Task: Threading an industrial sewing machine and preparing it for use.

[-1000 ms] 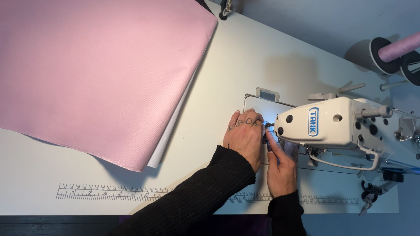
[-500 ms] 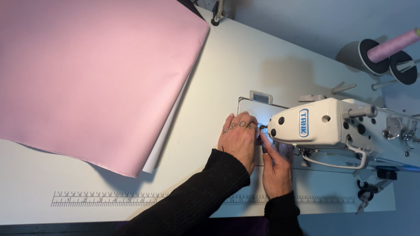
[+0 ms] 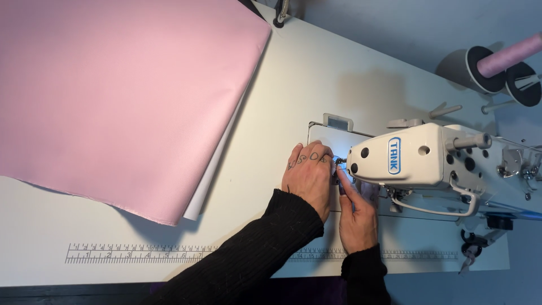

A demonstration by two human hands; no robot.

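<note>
Reaching in side by side, both hands meet at the needle [image 3: 340,162] under the head of the white sewing machine [image 3: 418,156]: the left hand [image 3: 309,175] lies palm down with fingers curled at the needle, and the right hand [image 3: 355,217] points its forefinger up to the same spot, whether either pinches thread I cannot tell. A large pink sheet [image 3: 118,90] lies well apart on the white tabletop [image 3: 316,73], above a printed ruler [image 3: 135,253], and a pink thread cone [image 3: 508,56] stands behind the machine.
</note>
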